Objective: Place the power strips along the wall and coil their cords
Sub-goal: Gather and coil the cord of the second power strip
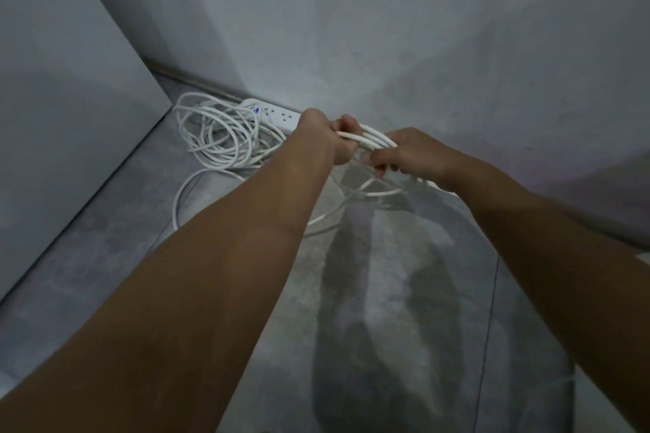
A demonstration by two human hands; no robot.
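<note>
Starting at the left, a tall grey panel point(70, 116) meets the floor point(105, 274) near the corner. Just beside it a loose heap of cord point(218, 141) lies tangled on the floor. The white power strip point(279, 115) sits at the heap's far edge, against the foot of the wall point(422, 28). One slack strand point(180, 200) curves across the floor on the near side of the heap. Next comes the left hand point(325, 139), its fist curled tight round a bundle of loops point(374, 141) lifted above the floor. The right hand point(409, 155) grips the same bundle from the other side, fingers wrapped over several strands, while lower loops hang and trail beneath it. The cord looks light, limp and smooth, with some spring in it, so gathered turns will likely try to slide or open out. I judge the sound hold is across all the strands together at one point of the bundle, not on a single strand. The strip looks rigid and light, best taken by its body and not dragged by its lead.
</note>
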